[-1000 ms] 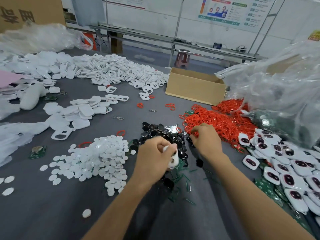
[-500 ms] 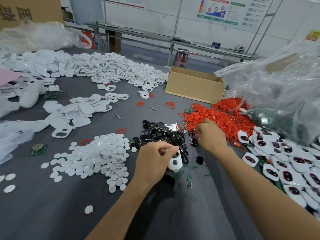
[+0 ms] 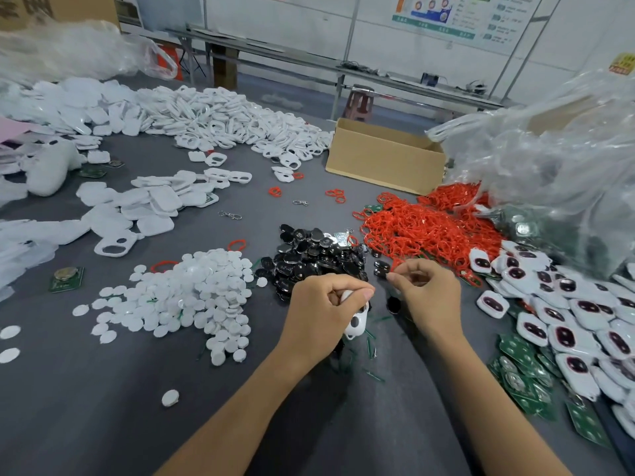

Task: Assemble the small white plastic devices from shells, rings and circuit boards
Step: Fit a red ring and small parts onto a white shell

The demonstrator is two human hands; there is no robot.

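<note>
The left hand (image 3: 323,310) is gripping a smooth white plastic shell (image 3: 355,322) just below the centre of the frame, fingers curled over its top while its rounded lower end, with a small dark hole, is sticking out beneath the thumb. The right hand (image 3: 429,297) is hovering just beside it with fingers curled and thumb and forefinger tips pressed together at the near edge of a pile of glossy black pieces (image 3: 319,259); whether anything is being pinched between them cannot be told. Right of centre a tangled heap of thin red rings (image 3: 422,231) is spreading out, touching the black pile. Left of centre a mound of flat matte white discs (image 3: 196,297) is lying on the grey felt-like table (image 3: 86,407), with stray discs scattered round it. Across the upper left a long drift of white shells (image 3: 223,121) with oval cut-outs is sprawling. At the right edge, rounded white devices (image 3: 567,310) with dark shiny windows are overlapping one another, and green rectangular circuit boards (image 3: 522,365) are peeking out below them. A crinkled clear plastic bag (image 3: 549,159) is slumping over the upper right, beside an open brown cardboard box (image 3: 381,159). One green board bearing a round metal cell (image 3: 67,278) is lying alone at the left.
</note>
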